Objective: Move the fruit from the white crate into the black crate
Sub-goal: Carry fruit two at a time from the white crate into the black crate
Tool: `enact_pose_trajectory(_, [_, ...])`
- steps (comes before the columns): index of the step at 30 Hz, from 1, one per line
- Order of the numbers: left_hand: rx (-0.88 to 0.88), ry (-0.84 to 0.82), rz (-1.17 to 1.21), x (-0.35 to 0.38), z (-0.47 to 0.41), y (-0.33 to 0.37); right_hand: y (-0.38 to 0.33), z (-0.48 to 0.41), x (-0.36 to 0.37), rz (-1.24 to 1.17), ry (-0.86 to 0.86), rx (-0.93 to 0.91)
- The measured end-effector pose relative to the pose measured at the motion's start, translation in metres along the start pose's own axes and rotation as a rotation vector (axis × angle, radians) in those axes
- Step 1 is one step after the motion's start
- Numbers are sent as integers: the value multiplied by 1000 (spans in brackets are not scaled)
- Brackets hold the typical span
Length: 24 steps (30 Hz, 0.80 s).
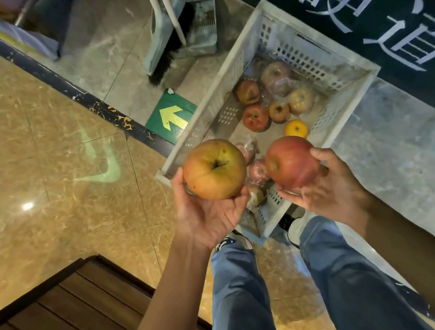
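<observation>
The white crate point(253, 43) is the biggest thing in play, sitting on the floor just past the person's feet and running away to the far right. It holds plenty of fruit: a cluster of apples point(256, 118) near its middle, some of them in clear wrap, an orange point(295, 128) nearer in, and a few more wrapped pieces at the near end. The black crate does not appear anywhere in this view, so nothing shows how much has been moved; judging by the load left in the white one, most of the job remains.

Two fruits are out and in the air above the crate's near end. The left hand point(207, 215) is palm up, fingers curled under a large yellow-red apple point(214, 169) with its stem dimple facing the camera. The right hand point(326, 187) grips a red apple point(290, 162) from the side and below, thumb over its right flank. Both forearms reach forward from the near edge, roughly level, with the two apples close together but apart.
</observation>
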<state>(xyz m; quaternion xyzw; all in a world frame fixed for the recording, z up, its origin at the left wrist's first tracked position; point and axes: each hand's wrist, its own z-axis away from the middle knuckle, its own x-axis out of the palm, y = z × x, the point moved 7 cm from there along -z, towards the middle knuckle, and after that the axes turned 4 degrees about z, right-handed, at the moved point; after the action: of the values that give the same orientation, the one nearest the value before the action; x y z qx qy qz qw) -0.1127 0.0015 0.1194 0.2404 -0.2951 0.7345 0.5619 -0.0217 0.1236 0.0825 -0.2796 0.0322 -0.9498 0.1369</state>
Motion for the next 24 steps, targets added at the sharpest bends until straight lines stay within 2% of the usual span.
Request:
enact_pose_trajectory(10, [116, -3, -212, 14, 21, 15, 14, -1, 20, 78, -31, 47])
enact_pose_trajectory(14, [235, 116, -438, 16, 31, 28, 17, -4, 20, 34, -33, 49])
enact_pose_trajectory(20, [361, 164, -599, 9, 25, 44, 17, -14, 14, 27, 27, 30])
enact_pose_trajectory(24, [391, 76, -648, 14, 30, 46, 16, -16, 16, -2, 54, 2])
